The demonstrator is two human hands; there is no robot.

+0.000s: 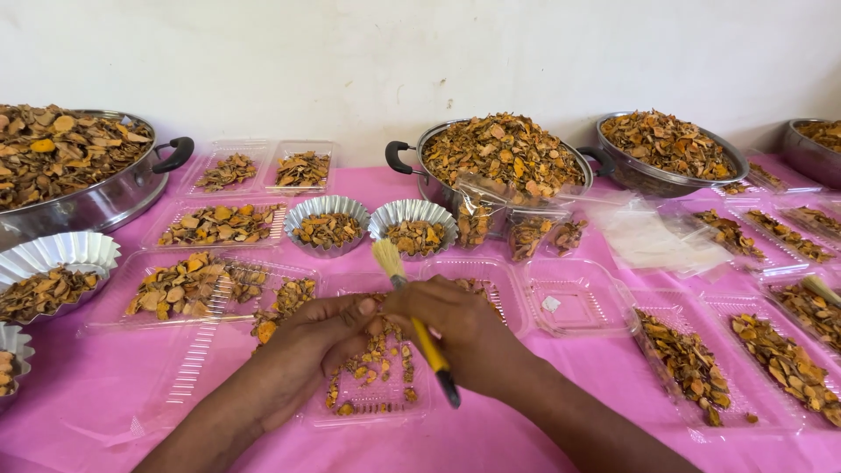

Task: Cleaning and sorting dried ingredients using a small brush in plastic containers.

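My left hand point(315, 337) rests with curled fingers over a clear plastic tray point(377, 403) that holds scattered orange-brown dried slices point(372, 363). My right hand point(460, 328) meets it from the right and grips a paintbrush point(419, 333) with a yellow and black handle, its pale bristles pointing up and away. Both hands touch above the tray at the table's near middle. Whether the left fingers pinch a slice is hidden.
Pink cloth point(88, 403) covers the table. Large steel pots point(504, 158) heaped with dried slices stand at the back and far left. Fluted foil cups point(413, 228), filled clear trays point(219, 226) and an empty tray point(574, 302) surround the hands. Another brush point(822, 289) lies at the right.
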